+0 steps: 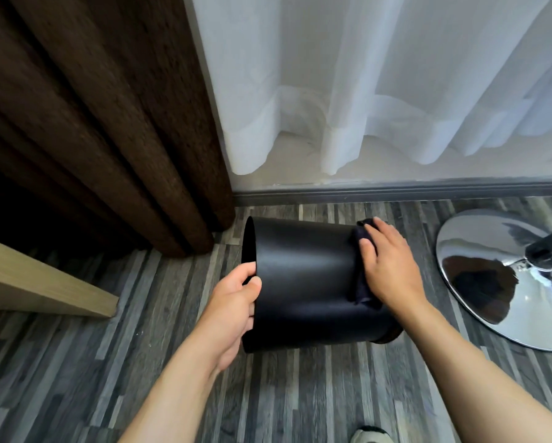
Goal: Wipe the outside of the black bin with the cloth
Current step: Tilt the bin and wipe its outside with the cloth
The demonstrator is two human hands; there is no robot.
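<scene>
The black bin [303, 276] is held on its side above the floor, its open mouth facing left and its base to the right. My left hand [233, 308] grips the rim at the mouth, thumb on the outer wall and fingers inside. My right hand [386, 266] lies flat on the bin's outer wall near the base end and presses a dark cloth [359, 282] against it. Most of the cloth is hidden under the palm; a fold shows beyond the fingertips and along the thumb side.
A brown curtain [108, 123] hangs at the left, a white sheer curtain [364, 91] behind the bin. A chrome chair base [498, 282] stands on the grey plank floor at the right. A light wooden board [44, 282] juts in from the left. A shoe tip [370, 436] shows at the bottom.
</scene>
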